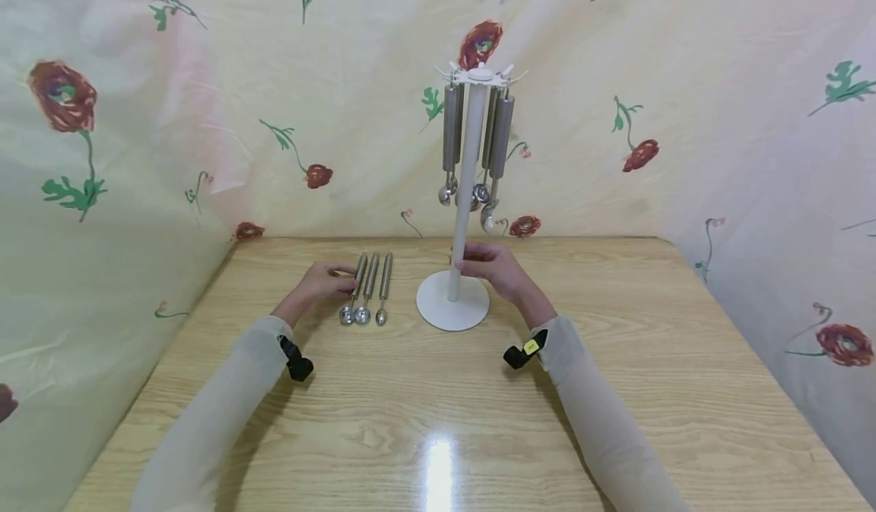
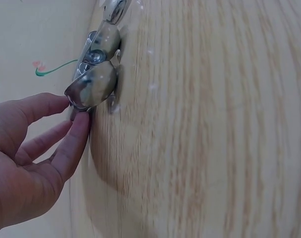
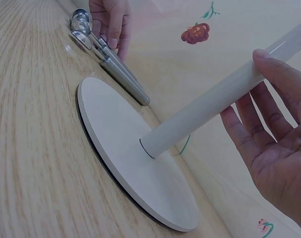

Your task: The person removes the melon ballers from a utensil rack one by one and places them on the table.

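Three metal scoops with thick steel handles and small round bowls lie side by side on the table. My left hand [image 1: 327, 282] pinches the leftmost scoop [image 1: 347, 315] by its handle; its bowl [image 2: 92, 85] shows large in the left wrist view. Beside it lie the middle scoop [image 1: 363, 315] and the right scoop [image 1: 382, 316]. A white utensil stand [image 1: 453, 316] with a round base rises to their right. Around its pole [image 3: 202, 111], low down, curl the thumb and fingers of my right hand [image 1: 498, 268].
Several steel-handled utensils [image 1: 503, 135] hang from the hooked top [image 1: 480, 76] of the stand. Flowered cloth [image 1: 369, 116] hangs behind and at both sides of the wood-grain table [image 1: 616, 360].
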The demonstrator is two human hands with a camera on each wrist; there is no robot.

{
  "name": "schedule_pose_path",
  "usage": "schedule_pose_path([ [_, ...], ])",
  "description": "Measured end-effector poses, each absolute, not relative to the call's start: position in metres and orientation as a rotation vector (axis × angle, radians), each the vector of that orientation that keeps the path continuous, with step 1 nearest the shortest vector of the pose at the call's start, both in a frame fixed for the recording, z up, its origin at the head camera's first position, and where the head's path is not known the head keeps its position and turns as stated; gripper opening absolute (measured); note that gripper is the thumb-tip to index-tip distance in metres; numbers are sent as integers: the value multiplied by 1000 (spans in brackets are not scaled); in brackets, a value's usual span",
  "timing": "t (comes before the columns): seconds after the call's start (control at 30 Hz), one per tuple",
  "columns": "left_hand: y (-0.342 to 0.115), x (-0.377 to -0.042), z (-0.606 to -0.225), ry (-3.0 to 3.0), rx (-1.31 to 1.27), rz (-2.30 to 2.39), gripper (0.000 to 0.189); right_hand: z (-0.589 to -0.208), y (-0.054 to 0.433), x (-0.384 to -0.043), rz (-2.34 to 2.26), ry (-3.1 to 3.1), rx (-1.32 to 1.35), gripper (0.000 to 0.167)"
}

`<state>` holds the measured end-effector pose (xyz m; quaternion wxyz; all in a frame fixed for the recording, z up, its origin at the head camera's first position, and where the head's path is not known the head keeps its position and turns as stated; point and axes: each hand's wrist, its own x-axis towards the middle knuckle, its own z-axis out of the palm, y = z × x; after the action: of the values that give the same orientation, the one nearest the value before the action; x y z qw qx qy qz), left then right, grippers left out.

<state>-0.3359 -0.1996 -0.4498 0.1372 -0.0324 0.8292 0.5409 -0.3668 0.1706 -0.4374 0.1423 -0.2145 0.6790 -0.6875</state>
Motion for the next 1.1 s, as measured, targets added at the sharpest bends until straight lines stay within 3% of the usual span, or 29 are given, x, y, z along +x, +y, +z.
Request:
schedule_pose_path([
  [1.1,-206,-334,-445,2378,-74,1481,47,-437,171,-365,-1988,1955,-605,36],
])
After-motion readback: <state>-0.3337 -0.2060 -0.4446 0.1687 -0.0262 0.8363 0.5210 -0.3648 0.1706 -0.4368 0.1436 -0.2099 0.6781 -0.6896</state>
